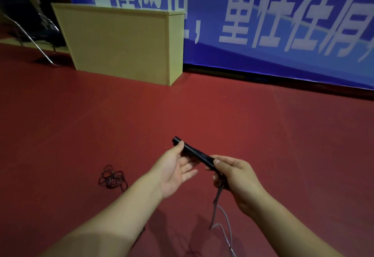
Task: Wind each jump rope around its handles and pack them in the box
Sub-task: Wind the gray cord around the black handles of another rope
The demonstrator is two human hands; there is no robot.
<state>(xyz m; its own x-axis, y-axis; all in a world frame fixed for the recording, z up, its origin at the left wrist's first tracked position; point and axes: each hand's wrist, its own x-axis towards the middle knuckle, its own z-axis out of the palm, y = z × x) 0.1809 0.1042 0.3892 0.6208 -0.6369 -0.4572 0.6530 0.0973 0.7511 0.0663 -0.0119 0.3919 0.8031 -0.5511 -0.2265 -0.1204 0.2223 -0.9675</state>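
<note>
While my right hand [235, 177] pinches the black handles [194, 152], cord [219, 202] dangles below. My left hand [175, 168] steadies them, thumb on top, fingers loose.

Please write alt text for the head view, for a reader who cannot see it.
Two hands hold black handles over a red floor: the left hand grips the far end, the right hand pinches the near end, and the rope hangs below. A coiled rope lies at left, a wooden box and blue banner beyond.

Black handles [195, 152] tilted above floor, thin rope [217, 200] dangling, seemingly unwound.
</note>
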